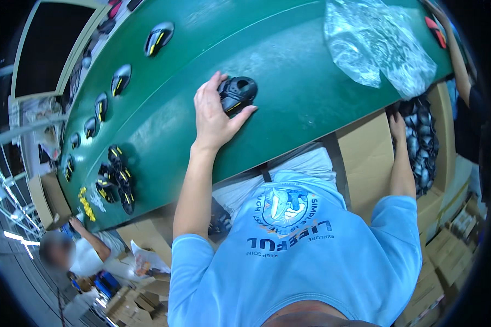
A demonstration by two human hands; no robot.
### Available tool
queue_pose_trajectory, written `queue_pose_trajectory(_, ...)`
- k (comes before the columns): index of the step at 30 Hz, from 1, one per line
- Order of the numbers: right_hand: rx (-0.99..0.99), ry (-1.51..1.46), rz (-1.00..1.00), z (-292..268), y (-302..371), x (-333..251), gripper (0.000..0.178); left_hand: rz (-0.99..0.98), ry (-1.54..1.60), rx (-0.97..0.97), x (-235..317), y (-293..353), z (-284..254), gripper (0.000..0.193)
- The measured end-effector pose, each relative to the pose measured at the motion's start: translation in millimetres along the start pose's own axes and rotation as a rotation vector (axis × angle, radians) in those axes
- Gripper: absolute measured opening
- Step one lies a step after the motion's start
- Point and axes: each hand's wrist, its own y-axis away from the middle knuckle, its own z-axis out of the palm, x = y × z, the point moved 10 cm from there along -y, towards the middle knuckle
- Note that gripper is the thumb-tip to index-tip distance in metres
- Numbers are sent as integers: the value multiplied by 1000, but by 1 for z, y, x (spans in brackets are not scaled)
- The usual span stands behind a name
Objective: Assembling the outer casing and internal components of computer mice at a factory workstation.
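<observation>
My left hand is curved around a black plastic shell, shaped like a computer mouse body, with a round opening and a yellow stripe. Its thumb lies along the near side and the fingers along the far left side; the shell rests on the green table. On the right, my right hand reaches into a cardboard box, beside many glossy dark shells. The fingers there are partly hidden, so their grip does not show.
Single shells run along the table's far left, with a cluster of yellow-striped ones nearer. Small yellow pieces lie at the left end. Clear plastic bags cover the far right. Other people work at both ends.
</observation>
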Motion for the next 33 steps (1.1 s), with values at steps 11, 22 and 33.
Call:
queue_pose_trajectory(11, -24, 213, 19, -39, 5, 0, 59, 72, 91, 16, 0, 4, 1, 89)
queue_pose_trajectory(22, 614, -74, -796, -202, 98, -403, 16, 32, 23, 3, -3, 7, 1, 68)
queue_pose_trajectory(33, 148, -134, -652, -161, 14, -425, 27, -3, 22, 5, -9, 17, -3, 70)
